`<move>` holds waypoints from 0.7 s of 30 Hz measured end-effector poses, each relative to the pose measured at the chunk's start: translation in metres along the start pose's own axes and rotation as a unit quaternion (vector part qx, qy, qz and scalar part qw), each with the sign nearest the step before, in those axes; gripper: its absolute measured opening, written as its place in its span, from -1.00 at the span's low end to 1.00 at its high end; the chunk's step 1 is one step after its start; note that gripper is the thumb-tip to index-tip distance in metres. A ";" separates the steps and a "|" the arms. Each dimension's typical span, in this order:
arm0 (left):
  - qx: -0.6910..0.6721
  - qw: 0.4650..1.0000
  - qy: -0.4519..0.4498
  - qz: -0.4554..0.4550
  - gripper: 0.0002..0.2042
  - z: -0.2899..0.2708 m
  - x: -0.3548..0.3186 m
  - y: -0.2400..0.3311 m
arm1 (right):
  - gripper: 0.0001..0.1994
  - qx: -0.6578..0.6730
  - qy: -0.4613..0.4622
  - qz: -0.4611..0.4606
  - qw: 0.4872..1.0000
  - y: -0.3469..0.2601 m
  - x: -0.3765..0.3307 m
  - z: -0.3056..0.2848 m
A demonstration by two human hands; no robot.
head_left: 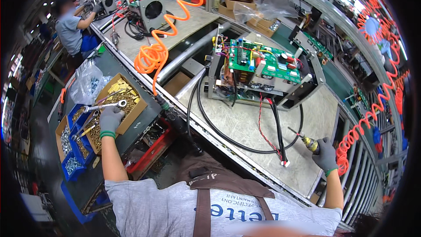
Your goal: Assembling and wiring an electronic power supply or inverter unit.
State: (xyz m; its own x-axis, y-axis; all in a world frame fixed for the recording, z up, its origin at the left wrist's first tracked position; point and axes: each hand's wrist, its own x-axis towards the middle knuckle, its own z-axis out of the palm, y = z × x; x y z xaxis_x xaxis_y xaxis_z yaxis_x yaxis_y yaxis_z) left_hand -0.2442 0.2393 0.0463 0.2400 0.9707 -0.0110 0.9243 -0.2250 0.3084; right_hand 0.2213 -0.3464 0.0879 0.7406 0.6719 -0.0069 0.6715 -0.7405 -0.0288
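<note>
My left hand (110, 120), in a grey glove with a green cuff, is over a cardboard box of brass-coloured screws and fittings (130, 110). A ring-ended wrench (105, 106) lies right at its fingertips; the fingers are bent down and partly hidden, so I cannot make out a grip. In my gloved right hand (326, 156) is a yellow pneumatic screwdriver (310, 144), its bit pointing left over the worktop. Ahead stands an open electronic unit (263, 85) with a green circuit board (258, 59). Black cables and a twisted red wire (262, 125) trail from it onto the worktop (232, 125).
Blue bins (80, 149) of screws stand by the box, with a plastic bag (87, 83) beyond. Orange coiled hoses (151, 59) hang down ahead and right. Another unit with a fan (153, 11) stands farther off. A co-worker (70, 30) is at the far left; rollers (366, 184) lie right.
</note>
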 end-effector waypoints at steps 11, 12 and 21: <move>-0.078 0.987 0.138 0.013 -0.75 0.005 0.009 -0.018 | -0.49 -0.143 -0.046 -0.200 0.968 -0.041 -0.030 -0.068; -0.112 0.981 0.157 0.019 -0.76 0.003 0.007 -0.018 | -0.49 -0.125 -0.047 -0.239 0.962 -0.056 -0.031 -0.080; -0.119 0.975 0.111 0.150 -0.77 0.023 0.026 -0.071 | -0.53 -0.033 -0.109 -0.190 0.975 -0.085 -0.032 -0.071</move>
State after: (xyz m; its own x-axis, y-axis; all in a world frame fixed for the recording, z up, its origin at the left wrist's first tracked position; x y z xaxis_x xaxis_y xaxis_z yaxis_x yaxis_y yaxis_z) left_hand -0.2972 0.2791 0.0024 0.3943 0.8647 0.3112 0.7212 -0.5010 0.4783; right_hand 0.1422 -0.3056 0.1616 0.4196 0.8805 -0.2207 0.9021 -0.4315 -0.0068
